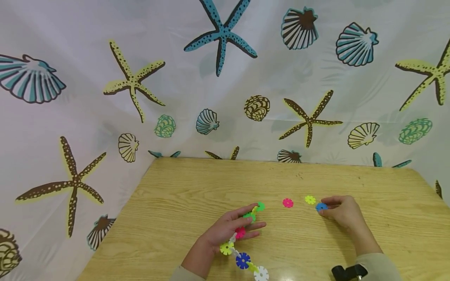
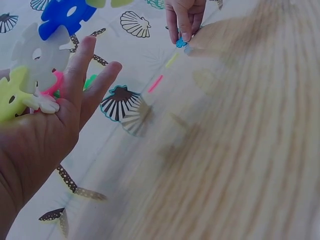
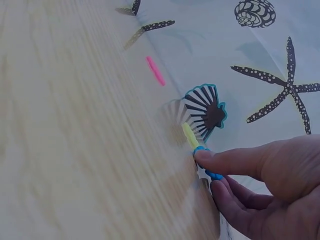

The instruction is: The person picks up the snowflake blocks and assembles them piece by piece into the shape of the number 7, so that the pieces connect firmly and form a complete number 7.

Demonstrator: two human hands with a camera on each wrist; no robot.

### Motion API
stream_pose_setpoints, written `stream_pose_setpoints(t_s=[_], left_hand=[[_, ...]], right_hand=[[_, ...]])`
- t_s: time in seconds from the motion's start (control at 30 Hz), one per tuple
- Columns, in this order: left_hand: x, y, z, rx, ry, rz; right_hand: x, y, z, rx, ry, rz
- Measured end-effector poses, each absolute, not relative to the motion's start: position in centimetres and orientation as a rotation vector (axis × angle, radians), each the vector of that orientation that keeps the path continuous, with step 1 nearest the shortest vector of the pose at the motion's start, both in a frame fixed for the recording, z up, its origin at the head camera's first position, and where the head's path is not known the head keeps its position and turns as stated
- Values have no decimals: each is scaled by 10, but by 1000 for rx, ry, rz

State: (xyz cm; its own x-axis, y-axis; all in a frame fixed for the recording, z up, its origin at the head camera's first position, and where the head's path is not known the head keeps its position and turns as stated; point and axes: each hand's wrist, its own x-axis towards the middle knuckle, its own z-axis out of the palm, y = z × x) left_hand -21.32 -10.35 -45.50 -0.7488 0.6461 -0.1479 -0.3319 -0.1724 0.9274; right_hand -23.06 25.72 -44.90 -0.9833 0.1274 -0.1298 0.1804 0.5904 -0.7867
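Observation:
My left hand (image 1: 225,228) holds a chain of interlocking notched plastic discs (image 1: 243,260), its green end by the thumb and index finger, the other fingers stretched out. From there the chain drapes down past the palm through pink, white, yellow and dark blue to a white disc (image 1: 261,274). Large in the left wrist view are the chain's white disc (image 2: 40,52) and blue disc (image 2: 67,19). To the right, my right hand (image 1: 346,214) pinches a single blue disc (image 1: 321,207) between thumb and fingers, close over the table.
A loose yellow disc (image 1: 310,200) lies flat just beside the blue one. Left of it, between the hands, lies a pink disc (image 1: 288,203). The wooden table (image 1: 197,183) meets a white curtain (image 1: 246,70) printed with starfish and shells at its back edge.

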Motion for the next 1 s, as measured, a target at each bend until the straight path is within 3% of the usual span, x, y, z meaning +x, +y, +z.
stream_pose_setpoints(t_s=[1.0], left_hand=[[-212, -101, -455, 358, 1449, 1983]], right_hand=[[-231, 250, -443, 240, 2588, -1573]])
